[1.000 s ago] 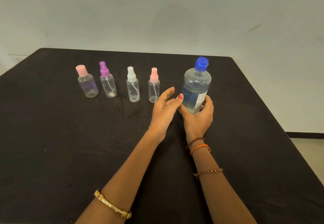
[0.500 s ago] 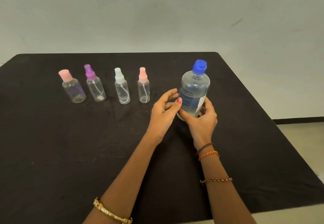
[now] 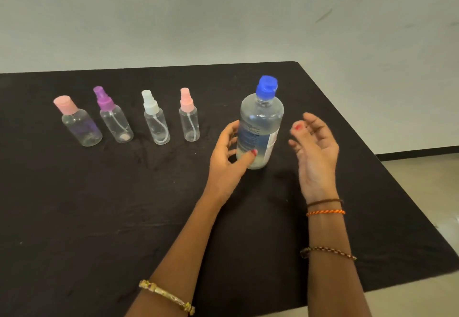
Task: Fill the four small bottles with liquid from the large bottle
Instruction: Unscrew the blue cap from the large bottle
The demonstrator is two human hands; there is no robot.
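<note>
The large clear bottle (image 3: 259,128) with a blue cap stands upright on the black table (image 3: 99,205), right of centre. My left hand (image 3: 228,157) holds its lower left side, thumb across the front and fingers behind. My right hand (image 3: 314,150) hovers just to the bottle's right, palm turned inward, fingers loosely curled, holding nothing. Four small clear bottles stand in a row to the left: one with a pink flat cap (image 3: 79,123), a purple sprayer (image 3: 115,120), a white sprayer (image 3: 156,123) and a pink sprayer (image 3: 189,120). All caps are on.
The table's right edge (image 3: 372,152) runs diagonally close to my right hand, with floor (image 3: 422,180) beyond it. A pale wall (image 3: 223,13) rises behind the far edge. Bracelets circle both wrists.
My right hand has let go of the large bottle and moved off to its right. My left hand has closed round the bottle's lower left side. The view shifted left.
</note>
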